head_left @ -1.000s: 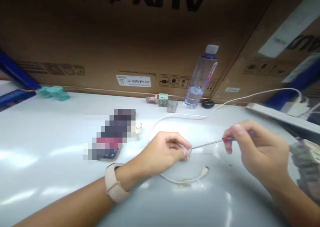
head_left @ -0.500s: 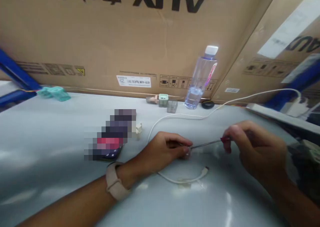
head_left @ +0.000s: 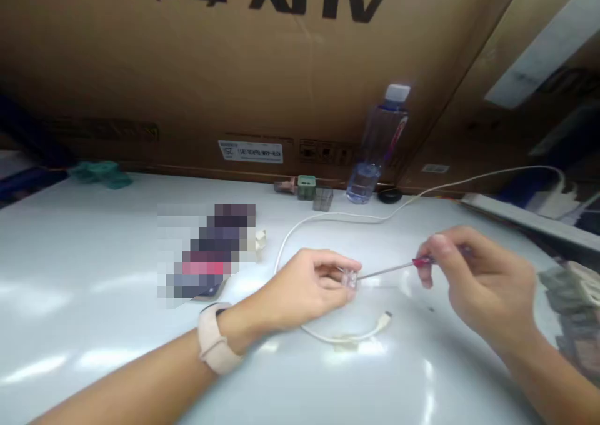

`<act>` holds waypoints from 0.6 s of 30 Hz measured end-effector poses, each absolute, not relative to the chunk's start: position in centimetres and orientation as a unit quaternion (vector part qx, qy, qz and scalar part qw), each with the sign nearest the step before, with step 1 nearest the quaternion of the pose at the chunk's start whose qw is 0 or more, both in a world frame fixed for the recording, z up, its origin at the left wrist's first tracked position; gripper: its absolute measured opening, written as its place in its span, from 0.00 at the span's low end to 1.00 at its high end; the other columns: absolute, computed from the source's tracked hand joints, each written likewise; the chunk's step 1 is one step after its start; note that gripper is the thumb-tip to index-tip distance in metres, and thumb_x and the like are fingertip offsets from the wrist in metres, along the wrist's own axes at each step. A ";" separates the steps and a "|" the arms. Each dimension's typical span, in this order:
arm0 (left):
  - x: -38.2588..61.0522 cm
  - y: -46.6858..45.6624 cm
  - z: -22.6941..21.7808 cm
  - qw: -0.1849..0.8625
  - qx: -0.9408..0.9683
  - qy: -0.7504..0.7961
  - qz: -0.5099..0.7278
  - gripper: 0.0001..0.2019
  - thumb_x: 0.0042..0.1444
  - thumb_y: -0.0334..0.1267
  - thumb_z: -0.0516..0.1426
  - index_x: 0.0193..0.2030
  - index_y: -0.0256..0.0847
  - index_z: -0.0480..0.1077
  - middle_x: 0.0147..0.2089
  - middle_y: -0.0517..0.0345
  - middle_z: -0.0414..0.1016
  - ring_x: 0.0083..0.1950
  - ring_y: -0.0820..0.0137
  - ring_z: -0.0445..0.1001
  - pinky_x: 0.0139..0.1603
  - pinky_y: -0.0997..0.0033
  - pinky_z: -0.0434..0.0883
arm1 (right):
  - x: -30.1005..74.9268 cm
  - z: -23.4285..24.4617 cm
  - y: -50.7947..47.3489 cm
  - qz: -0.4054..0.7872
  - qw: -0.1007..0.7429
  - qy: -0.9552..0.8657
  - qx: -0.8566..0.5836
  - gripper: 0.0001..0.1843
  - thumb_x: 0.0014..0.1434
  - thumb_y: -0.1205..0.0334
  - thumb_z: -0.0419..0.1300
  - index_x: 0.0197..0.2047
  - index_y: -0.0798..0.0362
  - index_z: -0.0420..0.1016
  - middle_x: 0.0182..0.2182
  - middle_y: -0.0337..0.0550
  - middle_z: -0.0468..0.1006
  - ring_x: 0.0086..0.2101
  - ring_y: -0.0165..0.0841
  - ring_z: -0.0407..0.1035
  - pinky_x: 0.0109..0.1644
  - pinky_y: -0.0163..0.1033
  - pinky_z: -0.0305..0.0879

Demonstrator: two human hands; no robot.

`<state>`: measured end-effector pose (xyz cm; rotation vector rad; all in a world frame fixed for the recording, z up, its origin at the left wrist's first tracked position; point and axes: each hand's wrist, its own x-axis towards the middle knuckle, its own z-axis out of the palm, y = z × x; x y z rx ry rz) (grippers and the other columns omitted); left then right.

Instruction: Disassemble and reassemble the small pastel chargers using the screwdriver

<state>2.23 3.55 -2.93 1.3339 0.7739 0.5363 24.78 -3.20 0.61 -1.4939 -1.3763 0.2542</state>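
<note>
My left hand (head_left: 300,284) pinches a small clear plastic connector (head_left: 349,279), apparently a modular cable plug, between its fingertips. My right hand (head_left: 478,281) holds a thin screwdriver (head_left: 389,270) with a red handle, and its metal tip reaches the connector. A white cable (head_left: 328,217) loops across the table and passes behind my left hand. Below the hands lies a white cable end (head_left: 385,318). My right fingers hide most of the screwdriver's handle.
A pixelated object (head_left: 206,250) lies left of my hands on the white table (head_left: 140,269). A water bottle (head_left: 370,162) and small connectors (head_left: 307,187) stand along the back against cardboard boxes (head_left: 187,69). A multi-socket power strip (head_left: 569,300) sits at the right.
My left fingers have shifted slightly back, showing more of the clear connector. The screwdriver remains at the connector, and the objects on the table have not moved.
</note>
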 end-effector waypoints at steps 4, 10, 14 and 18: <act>2.2 3.4 -2.8 0.670 0.607 0.349 0.247 0.19 0.55 0.35 0.70 0.54 0.34 0.83 0.54 0.43 0.85 0.53 0.58 0.83 0.59 0.60 0.78 | 24.7 0.6 -3.3 0.107 0.520 -0.583 -0.615 0.21 0.69 0.44 0.64 0.28 0.46 0.78 0.19 0.36 0.76 0.21 0.34 0.71 0.30 0.41 0.69; 2.3 3.5 -2.6 0.669 0.609 0.349 0.243 0.19 0.55 0.34 0.70 0.54 0.33 0.83 0.51 0.44 0.86 0.51 0.60 0.83 0.56 0.62 0.78 | 24.6 0.4 -3.4 0.119 0.523 -0.585 -0.609 0.21 0.70 0.45 0.64 0.28 0.46 0.78 0.19 0.36 0.77 0.21 0.33 0.71 0.29 0.41 0.68; 2.3 3.5 -2.7 0.670 0.610 0.346 0.246 0.19 0.55 0.33 0.70 0.54 0.32 0.83 0.52 0.43 0.86 0.51 0.59 0.83 0.56 0.61 0.78 | 24.7 0.5 -3.4 0.107 0.522 -0.583 -0.614 0.20 0.70 0.48 0.64 0.27 0.46 0.78 0.18 0.36 0.76 0.21 0.33 0.71 0.30 0.40 0.69; 2.3 3.5 -2.7 0.672 0.607 0.344 0.248 0.19 0.55 0.34 0.70 0.54 0.33 0.83 0.52 0.43 0.86 0.52 0.58 0.83 0.58 0.60 0.78 | 24.8 0.5 -3.4 0.102 0.522 -0.580 -0.617 0.21 0.70 0.45 0.64 0.28 0.46 0.78 0.18 0.35 0.76 0.21 0.32 0.71 0.31 0.39 0.69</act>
